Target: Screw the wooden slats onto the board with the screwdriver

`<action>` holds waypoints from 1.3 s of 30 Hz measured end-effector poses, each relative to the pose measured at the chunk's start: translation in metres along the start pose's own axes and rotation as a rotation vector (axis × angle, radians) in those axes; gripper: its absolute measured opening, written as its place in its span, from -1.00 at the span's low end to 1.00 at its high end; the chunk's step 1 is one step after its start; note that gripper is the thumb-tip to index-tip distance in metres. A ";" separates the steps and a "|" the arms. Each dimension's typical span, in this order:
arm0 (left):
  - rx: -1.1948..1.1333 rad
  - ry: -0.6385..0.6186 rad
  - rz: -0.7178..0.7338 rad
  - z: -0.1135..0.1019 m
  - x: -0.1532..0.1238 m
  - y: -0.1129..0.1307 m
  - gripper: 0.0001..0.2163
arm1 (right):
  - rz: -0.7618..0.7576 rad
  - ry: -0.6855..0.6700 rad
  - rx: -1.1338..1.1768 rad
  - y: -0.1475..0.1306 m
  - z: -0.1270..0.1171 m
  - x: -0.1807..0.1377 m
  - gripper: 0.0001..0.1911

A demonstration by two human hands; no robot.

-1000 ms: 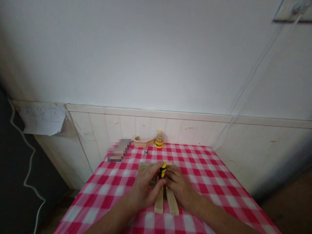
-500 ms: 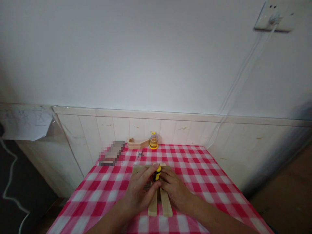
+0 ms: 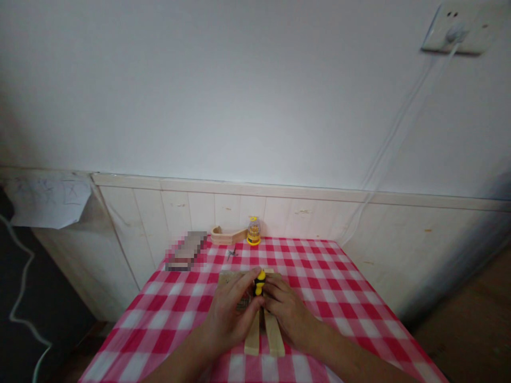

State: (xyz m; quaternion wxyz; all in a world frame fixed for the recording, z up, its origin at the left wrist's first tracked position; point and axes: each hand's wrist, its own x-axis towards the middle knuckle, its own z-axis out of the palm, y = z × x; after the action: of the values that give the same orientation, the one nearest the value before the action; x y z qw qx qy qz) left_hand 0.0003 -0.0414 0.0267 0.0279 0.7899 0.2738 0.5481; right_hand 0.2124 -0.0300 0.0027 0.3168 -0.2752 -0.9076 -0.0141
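A small black-and-yellow screwdriver (image 3: pixel 260 283) sits upright between my hands, its handle showing and its tip hidden. My left hand (image 3: pixel 229 308) has index finger and thumb closed around the handle from the left. From the other side, my right hand (image 3: pixel 291 311) curls its fingers over a wooden piece, fingertips against or very near the handle. Under both hands lies a light wooden assembly; its two strips, a left one (image 3: pixel 252 338) and a right one (image 3: pixel 274 335), stick out toward me. A wooden crosspiece shows at its far side, mostly covered.
Behind are a curved wooden part (image 3: pixel 228 237), a yellow-based bit holder with a clear cover (image 3: pixel 254 232) and some small dark metal pieces (image 3: pixel 232 254). A pixelated flat object (image 3: pixel 187 252) lies at left. A checkered cloth (image 3: pixel 319 298) covers the table, which meets the panelled wall (image 3: pixel 283 215).
The screwdriver handle has turned a little, with more yellow facing me. Both hands keep nearly the same grip. The whole view has shifted slightly.
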 end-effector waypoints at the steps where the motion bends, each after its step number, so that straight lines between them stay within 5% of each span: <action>1: -0.001 -0.004 -0.006 0.000 0.000 0.000 -0.49 | 0.000 0.001 0.001 0.000 0.000 0.000 -0.65; 14: -0.081 -0.001 -0.173 0.003 -0.004 -0.006 -0.52 | -0.065 0.083 0.018 -0.007 -0.010 0.011 -0.70; 22: -0.077 -0.006 -0.039 0.000 0.000 -0.004 -0.53 | -0.018 0.028 -0.034 -0.001 -0.001 0.001 -0.72; 39: -0.107 -0.068 -0.128 -0.005 0.000 -0.005 -0.56 | -0.026 0.017 -0.009 -0.002 -0.006 0.002 -0.70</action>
State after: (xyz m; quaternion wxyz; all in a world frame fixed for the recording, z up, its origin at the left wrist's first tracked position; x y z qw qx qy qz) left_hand -0.0058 -0.0387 0.0269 0.1141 0.7864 0.2930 0.5317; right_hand 0.2131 -0.0322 0.0085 0.3232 -0.2649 -0.9082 -0.0249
